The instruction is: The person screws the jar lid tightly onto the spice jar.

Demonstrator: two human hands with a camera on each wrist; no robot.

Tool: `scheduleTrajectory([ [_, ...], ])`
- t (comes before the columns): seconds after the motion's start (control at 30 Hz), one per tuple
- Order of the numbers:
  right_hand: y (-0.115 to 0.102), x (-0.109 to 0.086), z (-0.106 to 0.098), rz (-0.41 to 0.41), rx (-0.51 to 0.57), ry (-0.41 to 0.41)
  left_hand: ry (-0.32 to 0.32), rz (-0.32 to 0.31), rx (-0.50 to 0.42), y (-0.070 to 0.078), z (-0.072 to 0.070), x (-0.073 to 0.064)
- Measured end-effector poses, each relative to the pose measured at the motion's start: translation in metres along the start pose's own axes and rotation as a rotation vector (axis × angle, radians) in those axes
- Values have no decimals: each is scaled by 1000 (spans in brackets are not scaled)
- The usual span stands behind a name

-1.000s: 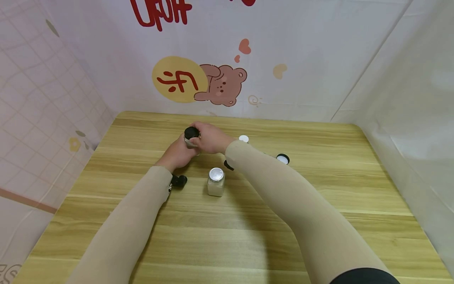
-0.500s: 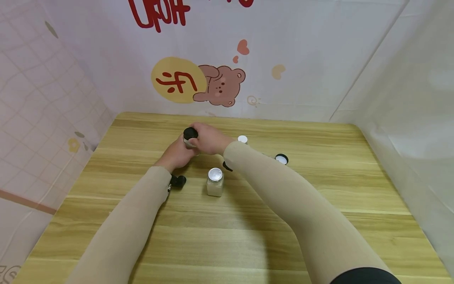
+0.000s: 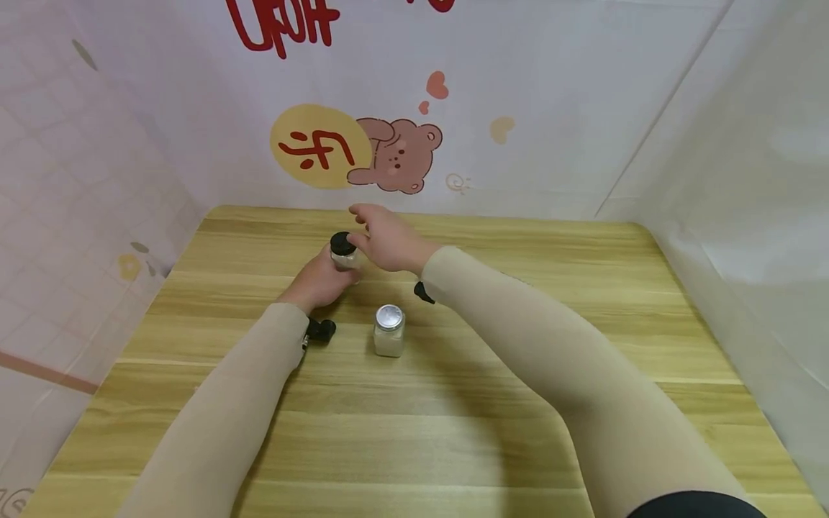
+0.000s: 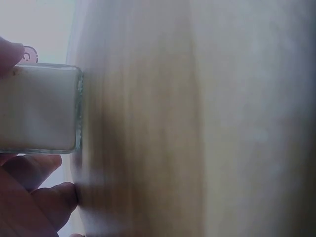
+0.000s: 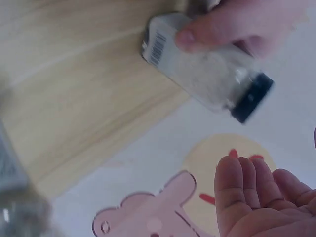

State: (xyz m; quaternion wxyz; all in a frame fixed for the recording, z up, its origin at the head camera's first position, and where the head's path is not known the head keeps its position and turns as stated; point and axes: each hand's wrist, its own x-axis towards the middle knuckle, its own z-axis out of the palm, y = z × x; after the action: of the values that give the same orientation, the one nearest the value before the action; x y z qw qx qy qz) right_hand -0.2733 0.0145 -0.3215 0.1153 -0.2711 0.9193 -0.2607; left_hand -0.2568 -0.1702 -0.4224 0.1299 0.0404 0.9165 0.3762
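Note:
A square glass jar (image 5: pixel 207 74) with pale contents and a black screw lid (image 3: pixel 343 243) stands near the far left of the table. My left hand (image 3: pixel 320 279) grips its body, thumb on one side and fingers on the other; the left wrist view shows the jar's base (image 4: pixel 44 108) close to the wood. Just right of the lid is my right hand (image 3: pixel 391 239), fingers extended and holding nothing. In the right wrist view its fingers (image 5: pixel 229 182) lie apart from the lid. A second glass jar (image 3: pixel 388 342) with a silver lid stands upright nearer to me.
The wooden table (image 3: pixel 414 432) meets a printed cloth backdrop (image 3: pixel 518 108) at its far edge. My right forearm (image 3: pixel 518 324) crosses over the table's middle right. A blurred clear object (image 5: pixel 10 165) shows at the left edge of the right wrist view.
My right hand has let go of the black lid, its fingers opening and lifting off. The left hand still holds the jar. My right forearm now hides the white cap and the loose black lid.

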Motion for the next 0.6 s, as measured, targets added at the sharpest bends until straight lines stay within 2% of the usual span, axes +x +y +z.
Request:
scheduleTrajectory([
  [0.27, 3, -24, -32, 4, 69, 99, 5, -26, -18, 1, 0, 1],
  [0.4, 13, -35, -46, 14, 88, 140, -4, -41, -13, 2, 0, 0],
  [0.6, 36, -52, -64, 56, 60, 182, -13, -54, -3, 2, 0, 0],
])
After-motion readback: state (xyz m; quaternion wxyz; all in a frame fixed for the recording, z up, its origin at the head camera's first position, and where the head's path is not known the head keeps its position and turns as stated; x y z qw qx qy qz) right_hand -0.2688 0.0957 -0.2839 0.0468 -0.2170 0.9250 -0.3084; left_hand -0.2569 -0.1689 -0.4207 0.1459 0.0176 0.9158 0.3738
